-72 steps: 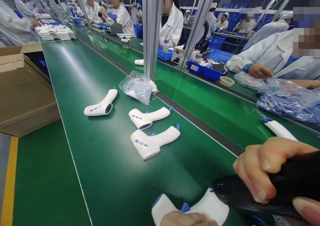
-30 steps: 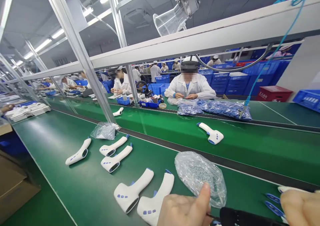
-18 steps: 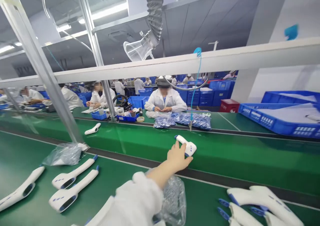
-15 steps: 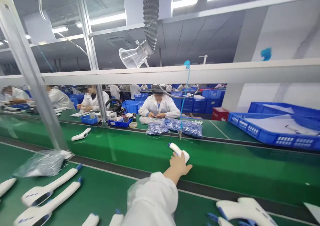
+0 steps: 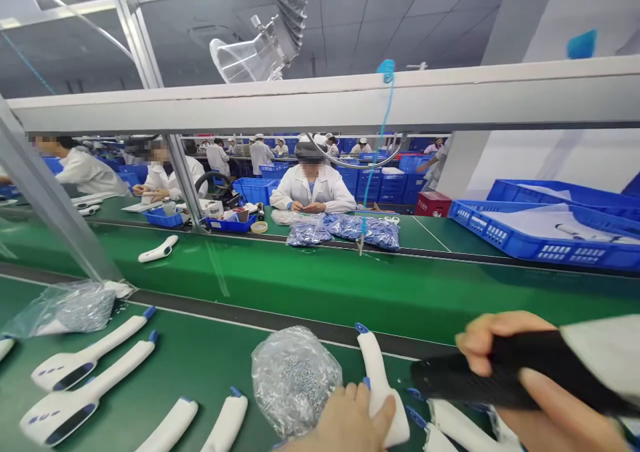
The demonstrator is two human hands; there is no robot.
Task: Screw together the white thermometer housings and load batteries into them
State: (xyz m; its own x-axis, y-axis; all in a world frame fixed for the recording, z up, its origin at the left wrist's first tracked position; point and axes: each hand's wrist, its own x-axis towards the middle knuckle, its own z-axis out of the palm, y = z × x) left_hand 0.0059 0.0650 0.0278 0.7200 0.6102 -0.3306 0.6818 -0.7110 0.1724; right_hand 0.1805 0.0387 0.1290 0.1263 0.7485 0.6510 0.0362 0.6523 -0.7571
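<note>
My left hand is at the bottom centre, its fingers and thumb closed about the lower part of a white handheld device with a blue tip. Just left of that hand lies a clear plastic bag of small grey parts. On the right, my right hand grips a black elongated tool, blurred by motion and too unclear to name. Its front end is above several white pieces with blue tips, partly hidden by the tool and hand.
White devices with dark displays lie at left, near another plastic bag. One device rests on the green conveyor belt. Across it sits a co-worker behind bagged blue parts. Blue crates stand right; a metal post rises left.
My left hand has come back from the green belt to the near bench with the white device. My right hand has come into view holding the black tool. The view has tilted down.
</note>
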